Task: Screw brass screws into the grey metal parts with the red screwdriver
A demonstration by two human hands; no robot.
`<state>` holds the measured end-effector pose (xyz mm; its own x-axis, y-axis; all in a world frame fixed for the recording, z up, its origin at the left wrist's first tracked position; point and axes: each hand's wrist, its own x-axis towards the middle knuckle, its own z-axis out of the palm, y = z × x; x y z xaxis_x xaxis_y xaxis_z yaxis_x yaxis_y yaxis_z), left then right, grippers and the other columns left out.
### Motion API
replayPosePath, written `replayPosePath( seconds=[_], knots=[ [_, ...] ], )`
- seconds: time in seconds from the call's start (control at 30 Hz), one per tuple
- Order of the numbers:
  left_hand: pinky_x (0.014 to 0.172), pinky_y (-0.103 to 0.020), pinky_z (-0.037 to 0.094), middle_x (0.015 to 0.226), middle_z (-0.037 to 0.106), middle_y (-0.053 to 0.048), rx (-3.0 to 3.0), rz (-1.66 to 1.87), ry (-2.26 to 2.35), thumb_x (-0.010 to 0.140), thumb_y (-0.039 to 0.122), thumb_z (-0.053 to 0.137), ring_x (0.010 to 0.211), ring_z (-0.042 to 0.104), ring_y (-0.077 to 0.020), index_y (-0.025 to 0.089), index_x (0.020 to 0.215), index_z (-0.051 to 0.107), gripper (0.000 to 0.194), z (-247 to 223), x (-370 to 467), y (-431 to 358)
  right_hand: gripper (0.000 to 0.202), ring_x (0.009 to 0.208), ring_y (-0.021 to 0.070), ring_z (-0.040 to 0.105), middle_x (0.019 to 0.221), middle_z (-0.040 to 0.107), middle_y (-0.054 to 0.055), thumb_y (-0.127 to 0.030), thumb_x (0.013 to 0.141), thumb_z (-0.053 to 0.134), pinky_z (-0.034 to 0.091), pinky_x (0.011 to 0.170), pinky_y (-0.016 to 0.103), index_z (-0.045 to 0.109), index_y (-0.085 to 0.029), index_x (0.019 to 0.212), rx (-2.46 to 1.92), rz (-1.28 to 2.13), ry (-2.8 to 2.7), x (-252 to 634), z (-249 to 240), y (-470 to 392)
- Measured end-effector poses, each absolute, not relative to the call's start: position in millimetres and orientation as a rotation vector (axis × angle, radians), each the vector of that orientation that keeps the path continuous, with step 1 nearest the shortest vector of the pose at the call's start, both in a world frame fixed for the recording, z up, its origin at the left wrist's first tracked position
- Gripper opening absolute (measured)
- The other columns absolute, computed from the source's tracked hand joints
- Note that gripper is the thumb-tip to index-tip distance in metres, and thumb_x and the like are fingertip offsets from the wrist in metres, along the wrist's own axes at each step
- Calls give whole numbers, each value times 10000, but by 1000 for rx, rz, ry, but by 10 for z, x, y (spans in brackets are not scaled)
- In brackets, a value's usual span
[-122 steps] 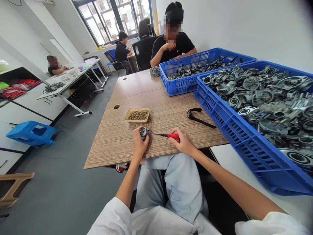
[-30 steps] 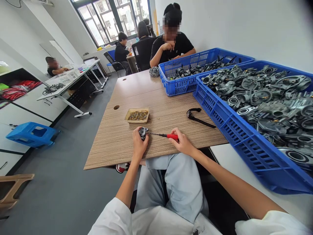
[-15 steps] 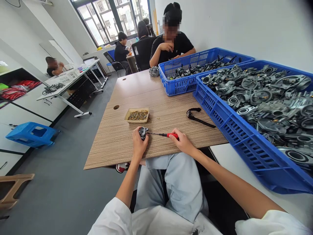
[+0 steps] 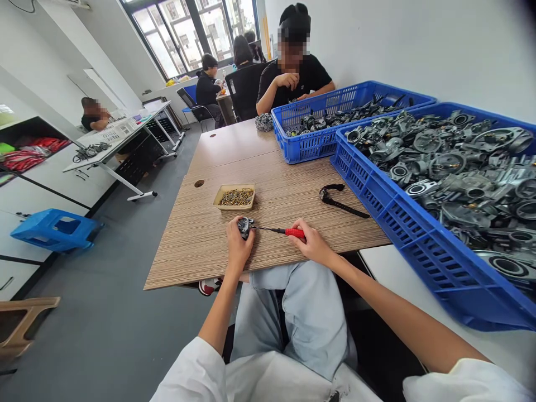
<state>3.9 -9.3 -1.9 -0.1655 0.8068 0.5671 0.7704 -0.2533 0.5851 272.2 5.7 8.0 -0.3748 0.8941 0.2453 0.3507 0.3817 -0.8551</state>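
A small grey metal casting (image 4: 244, 225), much like a carburetor body, is gripped by my left hand (image 4: 239, 243) just over the table. My right hand (image 4: 309, 240) is closed round the red handle of a screwdriver (image 4: 276, 229). Its thin shaft points left, and the tip meets the right side of the casting. What the tip sits in is too small to make out. Beyond my left hand stands a cream tray (image 4: 216, 202) holding many small brass-coloured pieces. One loose brass piece (image 4: 270, 202) lies on the table to its right.
A black-strapped watch (image 4: 341, 204) lies on the wood-grain table (image 4: 188, 245). At right, a large blue crate (image 4: 389, 223) is heaped with metal castings; a second blue crate (image 4: 301, 151) stands behind it. Across the table sits a person (image 4: 293, 84) in black. A blue stool (image 4: 54, 229) stands at left.
Almost nothing differs: the screwdriver and my right hand have shifted very slightly, with the tip still at the casting. My left hand keeps its place.
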Motion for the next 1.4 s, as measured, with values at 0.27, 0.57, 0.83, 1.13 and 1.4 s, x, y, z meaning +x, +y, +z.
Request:
replayPosePath(
  seconds=[0.27, 0.57, 0.83, 1.13, 1.4],
  knots=[
    [1071, -479, 447, 1250, 589, -111, 2008, 1411, 1898, 913, 209, 651, 1208, 553, -282, 248, 1335, 485, 456, -11, 43, -96, 240, 594, 153, 453, 669, 482, -51, -443, 988, 536, 332, 598, 273, 480, -247, 861, -1076, 950, -1888, 2721, 117, 60],
    [1066, -479, 451, 1250, 586, -112, 2028, 1415, 1901, 915, 209, 644, 1211, 554, -286, 243, 1333, 484, 449, -34, 35, -81, 166, 564, 157, 474, 683, 538, -57, -399, 960, 572, 355, 610, 282, 511, -248, 993, -1075, 943, -1910, 2712, 128, 36],
    [1091, -482, 436, 1281, 586, -112, 2016, 1408, 1905, 913, 203, 648, 1243, 543, -283, 244, 1346, 482, 466, -49, 31, -83, 170, 585, 156, 468, 701, 523, -55, -388, 958, 576, 350, 615, 278, 481, -248, 976, -1066, 948, -1892, 2726, 78, 51],
    [1073, -471, 447, 1263, 590, -113, 2027, 1423, 1898, 919, 197, 637, 1214, 546, -278, 240, 1344, 481, 455, -51, 35, -75, 256, 595, 147, 439, 668, 478, -52, -449, 1000, 536, 315, 602, 276, 497, -237, 863, -1080, 942, -1881, 2720, 122, 49],
    [1077, -471, 446, 1252, 586, -112, 2027, 1425, 1885, 913, 194, 646, 1200, 547, -277, 235, 1335, 486, 453, -59, 29, -72, 203, 580, 156, 490, 691, 563, -44, -436, 978, 561, 354, 606, 280, 512, -239, 979, -1086, 954, -1889, 2711, 116, 36]
  ],
)
